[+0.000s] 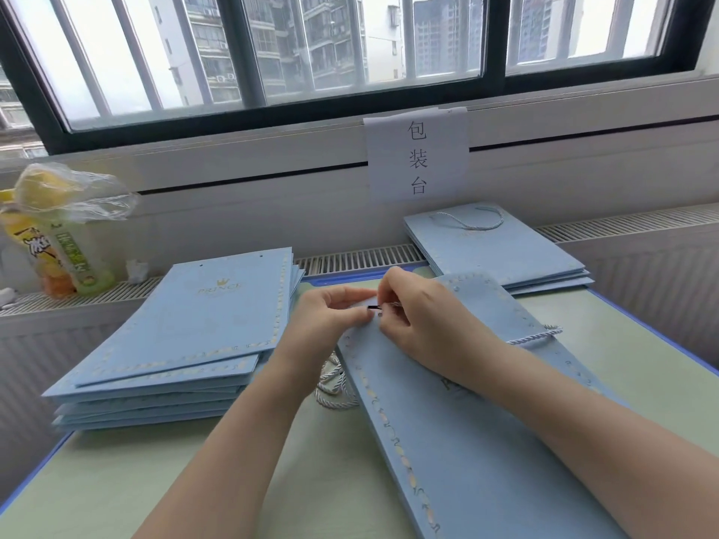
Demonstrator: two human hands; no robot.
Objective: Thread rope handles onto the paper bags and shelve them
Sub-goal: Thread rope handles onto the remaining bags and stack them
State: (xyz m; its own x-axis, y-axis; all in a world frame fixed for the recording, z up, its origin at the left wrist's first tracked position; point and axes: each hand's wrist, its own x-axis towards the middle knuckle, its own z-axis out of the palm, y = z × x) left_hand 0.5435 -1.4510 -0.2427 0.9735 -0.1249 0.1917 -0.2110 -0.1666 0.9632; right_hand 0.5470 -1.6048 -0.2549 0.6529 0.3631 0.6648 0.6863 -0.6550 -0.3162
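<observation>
The room is a packing station under a wide barred window (272,52), with a paper sign (417,159) taped to the sill and radiator grilles running below it. The bench (116,480) is pale green with a blue rim, smooth and flat — a bag should slide on it if not pinned.

On its left lies a stack of unthreaded bags (186,336), holes bare; at the back right a smaller stack of finished bags (502,250) with a rope loop showing.

The flat blue paper bag (467,441) being worked lies diagonally under the right forearm, near the middle of the bench. It looks light and stiff but creasable, best held down near its punched top edge. A rope handle (539,338) already shows at its right edge; loose white ropes (330,387) lie beside it, soft and limp, with only the dark tip stiff enough to steer — so I would take hold there.

The left hand (334,317) pinches the bag edge by the hole. The right hand (420,317) has its fingers curled, pinching the rope's end.

A bottle (74,258) under crumpled plastic stands far left.
</observation>
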